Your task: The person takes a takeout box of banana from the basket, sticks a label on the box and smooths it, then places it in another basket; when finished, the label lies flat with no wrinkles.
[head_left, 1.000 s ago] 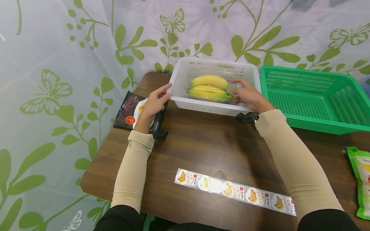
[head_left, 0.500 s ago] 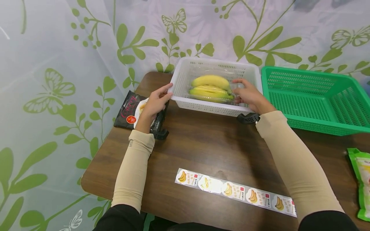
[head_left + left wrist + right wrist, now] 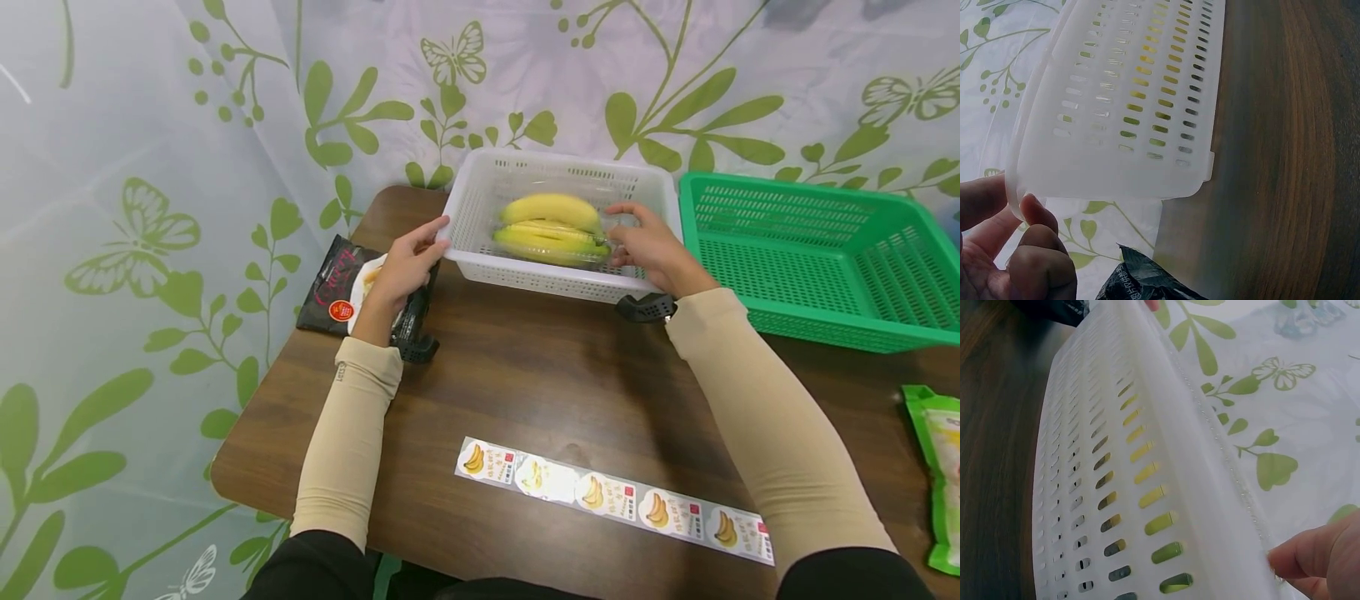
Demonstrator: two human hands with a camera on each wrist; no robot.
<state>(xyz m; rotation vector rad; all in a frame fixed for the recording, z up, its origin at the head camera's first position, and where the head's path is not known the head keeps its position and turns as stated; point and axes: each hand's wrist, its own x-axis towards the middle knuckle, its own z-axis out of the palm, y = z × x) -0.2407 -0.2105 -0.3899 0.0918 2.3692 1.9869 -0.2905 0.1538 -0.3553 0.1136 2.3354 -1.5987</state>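
A white perforated plastic basket [image 3: 540, 281] stands at the back of the wooden table. Several yellow-green bananas [image 3: 551, 212] lie inside it in a clear plastic box [image 3: 570, 190]. At the basket's left front corner, my left hand [image 3: 405, 268] pinches the rim between thumb and fingers, seen close up in the left wrist view. My right hand [image 3: 651, 248] reaches over the basket's front right side, with thumb and fingers at the right end of the box. In the right wrist view, the fingertips pinch the box's clear ridged edge [image 3: 1235, 469].
Right of the white basket stands a green basket [image 3: 817, 321]. A black food packet [image 3: 326, 287] lies under my left forearm. A strip of banana stickers [image 3: 607, 496] lies near the front edge. A green-and-white packet [image 3: 941, 458] sits at the far right.
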